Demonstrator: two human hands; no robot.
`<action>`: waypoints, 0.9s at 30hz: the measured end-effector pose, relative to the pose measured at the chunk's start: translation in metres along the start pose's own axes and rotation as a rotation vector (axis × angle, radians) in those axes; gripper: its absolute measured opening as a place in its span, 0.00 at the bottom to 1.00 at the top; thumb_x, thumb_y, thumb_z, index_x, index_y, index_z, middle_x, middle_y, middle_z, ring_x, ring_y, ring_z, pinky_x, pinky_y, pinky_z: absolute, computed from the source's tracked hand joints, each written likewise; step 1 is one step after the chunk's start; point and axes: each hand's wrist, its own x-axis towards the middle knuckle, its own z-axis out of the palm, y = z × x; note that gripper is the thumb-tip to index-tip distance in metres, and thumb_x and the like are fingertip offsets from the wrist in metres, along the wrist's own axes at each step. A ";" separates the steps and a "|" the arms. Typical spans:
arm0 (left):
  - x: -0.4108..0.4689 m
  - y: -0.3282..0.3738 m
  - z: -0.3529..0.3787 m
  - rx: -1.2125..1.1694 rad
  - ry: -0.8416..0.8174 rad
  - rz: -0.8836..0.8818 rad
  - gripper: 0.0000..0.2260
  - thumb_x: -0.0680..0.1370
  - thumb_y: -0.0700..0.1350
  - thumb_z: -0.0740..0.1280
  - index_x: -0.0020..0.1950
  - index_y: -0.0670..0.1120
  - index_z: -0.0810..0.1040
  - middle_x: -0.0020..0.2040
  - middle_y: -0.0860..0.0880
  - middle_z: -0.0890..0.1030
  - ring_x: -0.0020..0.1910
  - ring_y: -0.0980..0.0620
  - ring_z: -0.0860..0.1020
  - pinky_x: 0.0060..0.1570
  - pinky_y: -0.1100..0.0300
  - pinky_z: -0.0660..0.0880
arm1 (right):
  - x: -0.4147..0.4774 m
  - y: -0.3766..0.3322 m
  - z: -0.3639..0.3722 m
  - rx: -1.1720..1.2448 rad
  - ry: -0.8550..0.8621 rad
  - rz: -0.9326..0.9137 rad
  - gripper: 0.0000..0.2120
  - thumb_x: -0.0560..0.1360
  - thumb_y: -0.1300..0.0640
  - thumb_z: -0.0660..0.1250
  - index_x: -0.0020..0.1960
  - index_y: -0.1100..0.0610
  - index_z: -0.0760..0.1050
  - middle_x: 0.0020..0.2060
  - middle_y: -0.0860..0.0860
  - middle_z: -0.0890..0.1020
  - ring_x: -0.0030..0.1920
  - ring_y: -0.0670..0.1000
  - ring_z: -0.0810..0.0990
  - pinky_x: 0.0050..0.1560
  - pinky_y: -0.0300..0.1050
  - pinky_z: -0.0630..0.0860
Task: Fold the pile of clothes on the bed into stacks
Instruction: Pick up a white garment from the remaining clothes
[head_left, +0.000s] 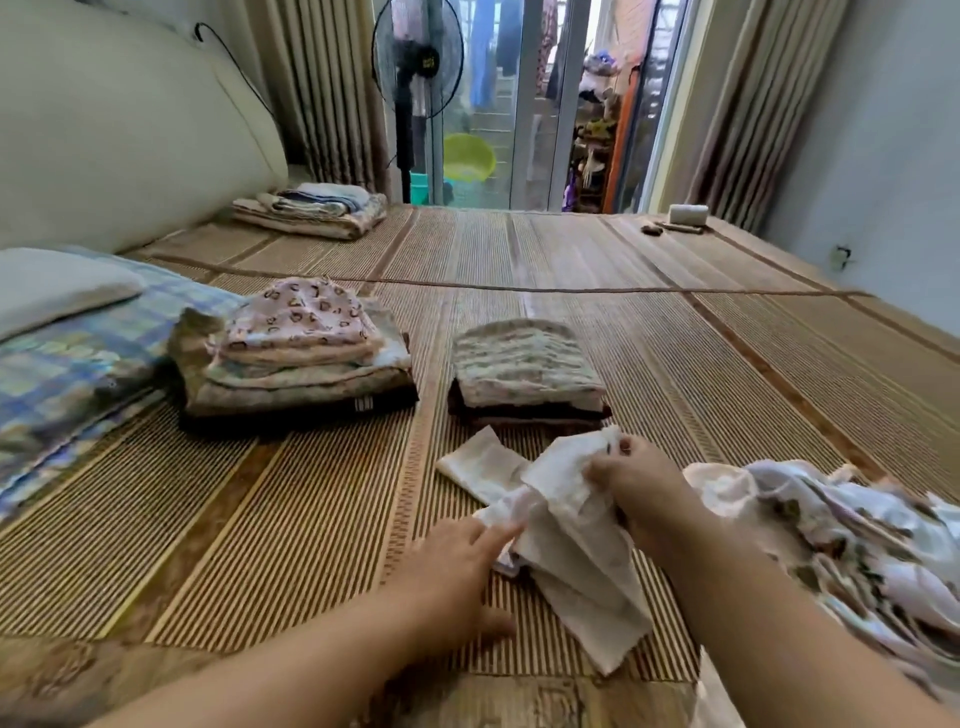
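Note:
A small cream cloth (571, 525) lies crumpled on the woven bed mat (260, 519) in front of me. My right hand (634, 480) pinches its upper edge and lifts it slightly. My left hand (457, 561) rests on the mat with fingers spread, its fingertips touching the cloth's left side. An unfolded pile of floral clothes (841, 535) lies at the right. Two folded stacks sit beyond: a taller one topped by a pink spotted piece (296, 353) at the left, a smaller one with a green-patterned top (524, 369) in the middle.
A plaid pillow (67, 364) and a white pillow (52, 286) lie at the left by the padded headboard. A third folded stack (311, 210) sits at the far left corner. A standing fan (415, 78) and glass door are beyond the bed. Small items (685, 215) rest at the far right.

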 end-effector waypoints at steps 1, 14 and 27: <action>0.008 -0.006 0.007 0.041 0.062 0.011 0.33 0.74 0.61 0.67 0.75 0.64 0.54 0.71 0.55 0.64 0.71 0.53 0.60 0.71 0.48 0.62 | 0.001 0.002 -0.002 0.010 0.009 0.005 0.12 0.73 0.69 0.63 0.54 0.62 0.77 0.49 0.62 0.82 0.49 0.61 0.82 0.52 0.57 0.79; 0.023 -0.023 0.003 0.218 -0.047 0.154 0.22 0.75 0.64 0.62 0.64 0.53 0.73 0.60 0.53 0.71 0.59 0.51 0.69 0.59 0.52 0.70 | -0.030 0.060 0.027 -1.237 -0.184 -0.401 0.29 0.70 0.36 0.65 0.69 0.44 0.67 0.60 0.44 0.74 0.61 0.47 0.72 0.61 0.43 0.70; -0.021 -0.051 -0.058 -0.508 0.247 0.039 0.04 0.77 0.47 0.68 0.42 0.50 0.79 0.38 0.50 0.81 0.35 0.55 0.77 0.34 0.64 0.73 | -0.043 0.021 -0.007 -0.778 -0.066 -0.389 0.08 0.74 0.58 0.68 0.41 0.48 0.82 0.32 0.48 0.82 0.35 0.49 0.80 0.38 0.44 0.75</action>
